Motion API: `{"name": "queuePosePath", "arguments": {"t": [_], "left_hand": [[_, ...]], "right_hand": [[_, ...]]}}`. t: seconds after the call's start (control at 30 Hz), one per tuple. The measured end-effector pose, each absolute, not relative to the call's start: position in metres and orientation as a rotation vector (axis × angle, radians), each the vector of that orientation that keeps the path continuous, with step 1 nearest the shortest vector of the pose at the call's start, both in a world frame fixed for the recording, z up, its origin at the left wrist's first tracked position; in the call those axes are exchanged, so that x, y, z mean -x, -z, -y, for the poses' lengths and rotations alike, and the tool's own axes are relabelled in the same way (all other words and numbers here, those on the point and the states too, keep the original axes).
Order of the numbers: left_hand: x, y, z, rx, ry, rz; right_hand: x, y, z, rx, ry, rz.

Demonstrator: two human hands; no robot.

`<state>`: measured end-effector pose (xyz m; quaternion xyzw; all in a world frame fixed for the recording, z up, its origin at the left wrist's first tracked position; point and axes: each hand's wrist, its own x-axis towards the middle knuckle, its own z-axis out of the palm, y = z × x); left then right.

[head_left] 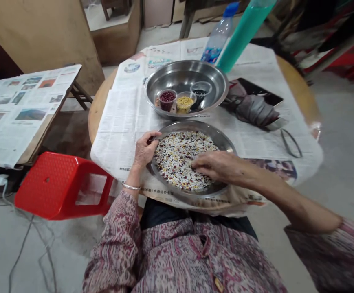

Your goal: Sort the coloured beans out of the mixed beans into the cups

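A round shallow metal pan (225, 143) lies at the near edge of the table, with a mix of white grains and dark red, yellow and black beans (179, 154) spread over its bottom. My left hand (145, 149) grips the pan's left rim, its fingers bent over the edge. Down among the grains at the right of the mix is my right hand (215, 165), fingertips pinched together; what they hold is hidden. Just behind the pan stands a deeper metal basin (185, 70). Inside it are clear plastic cups of dark red beans (167, 97), yellow beans (185, 102) and black beans (200, 94).
Newspaper (112, 122) covers the round table. Behind the basin stand a clear bottle with a blue cap (218, 38) and a tall green container (244, 36). A folded umbrella (253, 108) with a strap lies to the right. A red plastic stool (60, 185) is at the left.
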<state>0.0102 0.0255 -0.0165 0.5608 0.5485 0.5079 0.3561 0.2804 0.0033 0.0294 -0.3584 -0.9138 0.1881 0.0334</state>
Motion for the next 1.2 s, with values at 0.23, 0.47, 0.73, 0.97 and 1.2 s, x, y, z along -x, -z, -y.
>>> {"name": "queuePosePath", "arguments": {"t": [0.23, 0.47, 0.73, 0.97, 1.2], "left_hand": [[-0.011, 0.015, -0.025, -1.451, -1.303, -1.441], [-0.012, 0.012, -0.023, -1.430, -1.357, -1.371], [-0.012, 0.014, -0.024, -1.425, -1.321, -1.416], [-0.011, 0.016, -0.026, -1.423, -1.337, -1.391], [-0.010, 0.021, -0.027, -1.416, -1.382, -1.349]], "right_hand": [[-0.234, -0.018, -0.043, 1.211, -0.282, 2.516], [-0.177, -0.017, -0.023, 1.024, -0.376, 2.630], [-0.236, -0.033, 0.002, 0.625, -0.592, 2.920], [-0.273, -0.016, -0.030, 1.358, -0.180, 2.502], [-0.241, -0.015, -0.015, 1.257, -0.516, 2.446]]}}
